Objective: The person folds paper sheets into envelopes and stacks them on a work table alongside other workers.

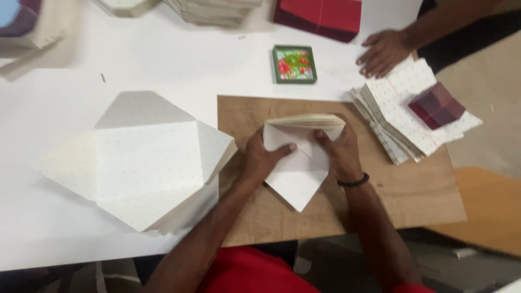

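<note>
While the folded paper sheet (pixel 297 168) lay pointing toward the person, it was pinned flat between both hands: left hand (pixel 264 157), right hand (pixel 339 149), fingers pressed down.

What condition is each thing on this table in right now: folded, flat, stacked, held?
Envelope sheet: partly folded, pressed by left hand and right hand.
Unfolded sheets: stacked flat.
Folded envelopes: piled, fanned.
Maroon paper: atop that pile.
Green tray: flat, untouched.

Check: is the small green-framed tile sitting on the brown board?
No, the green-framed tile lies on the white table, just beyond the far edge of the brown board.
</note>
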